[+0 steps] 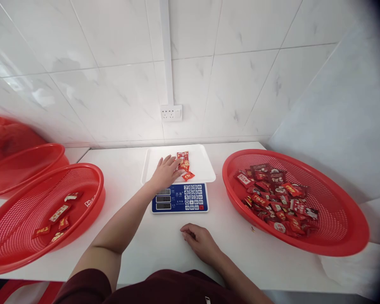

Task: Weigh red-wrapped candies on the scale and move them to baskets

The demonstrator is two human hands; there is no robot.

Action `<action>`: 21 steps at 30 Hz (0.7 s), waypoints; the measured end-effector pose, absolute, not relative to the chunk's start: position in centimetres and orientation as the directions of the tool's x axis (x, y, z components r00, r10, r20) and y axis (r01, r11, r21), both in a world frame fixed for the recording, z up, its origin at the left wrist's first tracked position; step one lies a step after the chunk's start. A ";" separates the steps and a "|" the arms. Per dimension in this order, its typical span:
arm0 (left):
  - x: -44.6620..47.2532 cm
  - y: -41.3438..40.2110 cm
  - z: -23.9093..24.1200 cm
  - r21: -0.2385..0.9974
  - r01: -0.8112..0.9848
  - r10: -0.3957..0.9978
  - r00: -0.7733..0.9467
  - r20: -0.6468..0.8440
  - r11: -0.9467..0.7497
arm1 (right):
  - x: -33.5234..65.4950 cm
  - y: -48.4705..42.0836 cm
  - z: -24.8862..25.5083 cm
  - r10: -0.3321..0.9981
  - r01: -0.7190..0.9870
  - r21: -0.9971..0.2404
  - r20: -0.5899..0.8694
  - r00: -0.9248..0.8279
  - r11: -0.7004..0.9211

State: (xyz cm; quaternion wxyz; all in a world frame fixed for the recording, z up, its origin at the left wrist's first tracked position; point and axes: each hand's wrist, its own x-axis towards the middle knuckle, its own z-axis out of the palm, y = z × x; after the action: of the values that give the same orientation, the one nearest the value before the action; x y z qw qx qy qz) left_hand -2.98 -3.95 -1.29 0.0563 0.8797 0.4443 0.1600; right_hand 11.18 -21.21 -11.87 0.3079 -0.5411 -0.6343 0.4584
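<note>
Head view: an electronic scale stands on a white table, its blue panel facing the person. A white tray sits behind the panel, on the wall side. A small group of red wrapped packets lies near the middle of the tray.

The left hand extends over the tray, palm down, fingers spread and partly covering the packets; whether it grips one cannot be determined. The right hand is positioned in front of the scale, fingers loosely curled; its palm side is hidden, so its contents cannot be confirmed.

A red perforated basket on the right contains a pile of similar packets. A second red basket on the left contains several loose packets. A wall socket is mounted above the tray.
</note>
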 end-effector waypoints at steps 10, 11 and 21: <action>-4.1 -4.0 -1.4 0.470 0.707 0.828 0.551 0.103 -0.529 | 11.2 -21.2 -12.5 0.966 0.390 -0.921 -0.125 -0.228 -0.027; -4.0 -3.9 -1.4 0.481 0.695 0.824 0.556 0.110 -0.534 | 11.2 -21.2 -12.5 0.965 0.388 -0.921 -0.129 -0.229 -0.031; -1.4 0.0 -0.3 0.344 0.672 0.724 0.689 0.034 -0.656 | 11.0 -21.1 -12.5 0.965 0.382 -0.923 -0.137 -0.224 -0.042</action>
State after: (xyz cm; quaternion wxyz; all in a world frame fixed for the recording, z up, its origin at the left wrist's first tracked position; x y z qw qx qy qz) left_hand -1.37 0.05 -0.34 0.1540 0.9059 0.3853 0.0843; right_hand 11.00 -21.12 -12.49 0.3062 -0.5425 -0.6206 0.4762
